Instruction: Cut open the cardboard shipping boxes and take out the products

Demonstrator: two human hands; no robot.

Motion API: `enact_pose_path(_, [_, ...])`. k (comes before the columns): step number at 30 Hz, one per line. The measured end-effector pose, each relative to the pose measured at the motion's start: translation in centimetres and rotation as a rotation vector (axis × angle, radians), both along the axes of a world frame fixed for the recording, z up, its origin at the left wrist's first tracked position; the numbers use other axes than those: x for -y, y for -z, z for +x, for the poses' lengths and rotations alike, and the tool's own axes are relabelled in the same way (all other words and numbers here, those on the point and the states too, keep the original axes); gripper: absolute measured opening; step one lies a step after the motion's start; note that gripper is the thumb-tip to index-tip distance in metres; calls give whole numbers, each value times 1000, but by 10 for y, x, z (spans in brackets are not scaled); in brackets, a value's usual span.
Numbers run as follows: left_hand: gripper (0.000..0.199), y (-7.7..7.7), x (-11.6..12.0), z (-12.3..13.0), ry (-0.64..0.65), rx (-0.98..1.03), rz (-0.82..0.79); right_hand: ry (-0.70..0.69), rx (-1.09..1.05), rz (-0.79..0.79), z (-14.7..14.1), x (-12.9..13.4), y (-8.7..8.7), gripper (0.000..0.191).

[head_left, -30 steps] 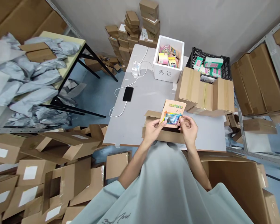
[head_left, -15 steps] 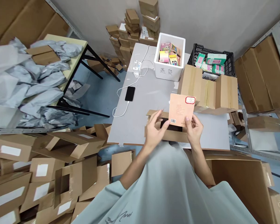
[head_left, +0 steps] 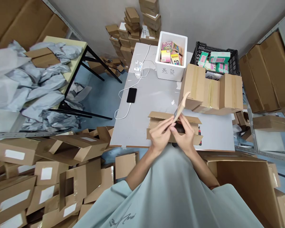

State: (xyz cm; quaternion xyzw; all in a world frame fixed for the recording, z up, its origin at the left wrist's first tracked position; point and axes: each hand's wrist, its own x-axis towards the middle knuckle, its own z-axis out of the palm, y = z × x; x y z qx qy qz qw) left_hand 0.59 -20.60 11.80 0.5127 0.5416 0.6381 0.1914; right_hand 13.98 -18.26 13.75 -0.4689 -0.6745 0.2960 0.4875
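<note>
A thin peach-coloured book (head_left: 180, 106) is seen almost edge-on, its upper part bending slightly. Both hands pinch its lower end: my left hand (head_left: 161, 132) from the left, my right hand (head_left: 185, 133) from the right. The fingers of both are closed, with thumbs close together. Just below the hands an open cardboard box (head_left: 162, 115) stands on the grey table (head_left: 152, 98), flaps spread. My hands hide most of its inside; something dark shows there. A small red and black item (head_left: 199, 134) pokes out at the box's right side.
A white foam box (head_left: 171, 71) of small books and a black crate (head_left: 232, 53) of green packs stand at the back. Closed cartons (head_left: 210, 95) sit to the right. A phone (head_left: 132, 95) on a cable lies left. Open boxes (head_left: 80, 177) pile up at lower left.
The book has turned from its back cover facing me to nearly edge-on. My left hand, open beside it before, has closed on it, and my right hand has shifted left.
</note>
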Motion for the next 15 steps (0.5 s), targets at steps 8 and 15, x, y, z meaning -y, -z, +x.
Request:
enact_pose_path(8, [50, -8, 3, -13, -24, -39, 20, 57, -192, -143, 8, -10, -14, 50])
enact_pose_path(15, [56, -4, -7, -19, 183, 572, -362, -35, -269, -256, 15, -17, -7, 45])
